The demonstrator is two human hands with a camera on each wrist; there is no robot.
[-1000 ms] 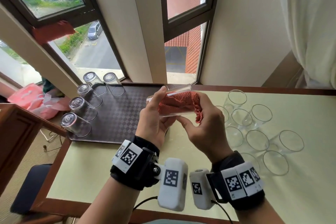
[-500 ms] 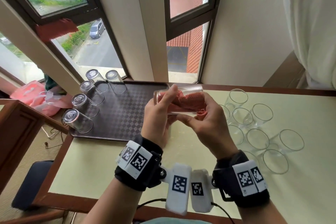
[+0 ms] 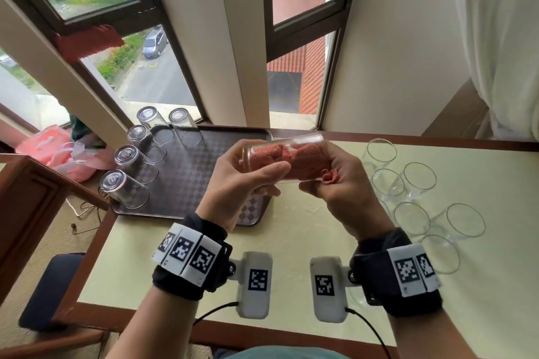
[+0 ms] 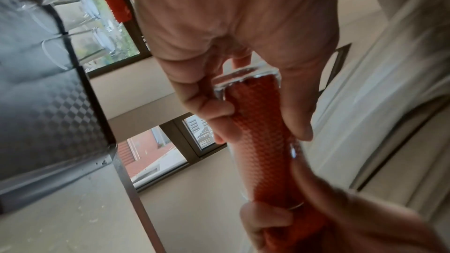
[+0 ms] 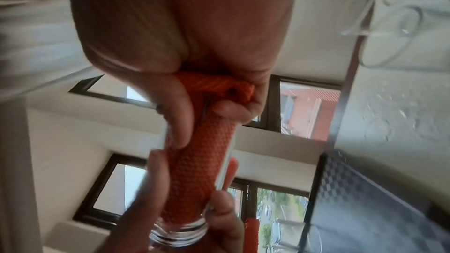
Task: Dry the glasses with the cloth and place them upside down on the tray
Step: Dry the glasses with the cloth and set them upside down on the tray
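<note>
A clear glass (image 3: 280,158) lies on its side in the air above the table, base to the left, stuffed with the orange-red cloth (image 3: 303,159). My left hand (image 3: 248,181) grips its base end (image 4: 246,78), thumb over the top. My right hand (image 3: 335,183) holds the rim end and pinches the cloth (image 5: 214,86) where it bunches out of the mouth. The cloth (image 4: 263,132) fills the glass (image 5: 180,234) almost to the base. The dark checkered tray (image 3: 189,172) sits at the left with several glasses (image 3: 122,189) upside down along its left and far edges.
Several upright glasses (image 3: 414,216) stand grouped on the pale table (image 3: 291,242) to the right. A window and wall rise behind the table. A wooden rail and pink bags (image 3: 55,148) are at the left, a dark chair seat (image 3: 49,291) below.
The glass has levelled out and risen slightly. The cloth has been pushed deeper into it, and both hands have shifted their grip round it.
</note>
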